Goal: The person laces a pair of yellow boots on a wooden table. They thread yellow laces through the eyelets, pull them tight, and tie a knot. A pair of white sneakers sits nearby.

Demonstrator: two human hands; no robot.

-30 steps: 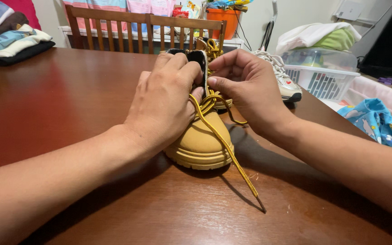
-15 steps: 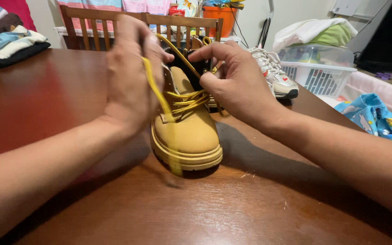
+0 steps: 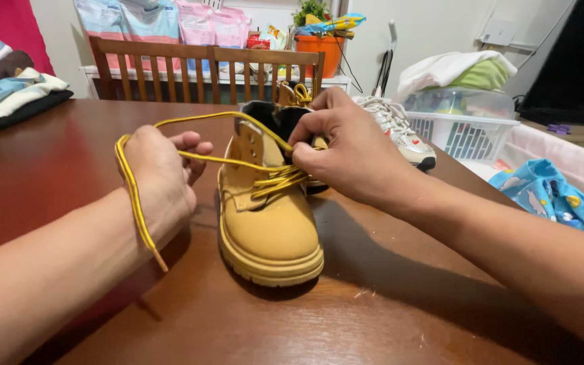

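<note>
Head view: a tan boot [image 3: 265, 209] stands at the middle of the brown table [image 3: 69, 155], toe toward the camera. The left hand [image 3: 163, 172] is closed round a yellow lace [image 3: 133, 196], which loops over the back of the hand and hangs down past the wrist with its tip off the wood. The right hand [image 3: 339, 152] pinches the lace at the boot's upper eyelets, fingers tight on it; whether it also grips the black tongue I can't quite tell. To do this well, I'd judge, the left should draw the lace sideways with steady tension while the right steadies the boot and keeps the crossings flat. Behind, a second boot and a white sneaker [image 3: 400, 132]. At upper left of the frame, flat blue and pink packets [image 3: 170, 20] hang on the wall above the chair [image 3: 204, 67]; an orange pot [image 3: 319, 47] sits upper centre.
</note>
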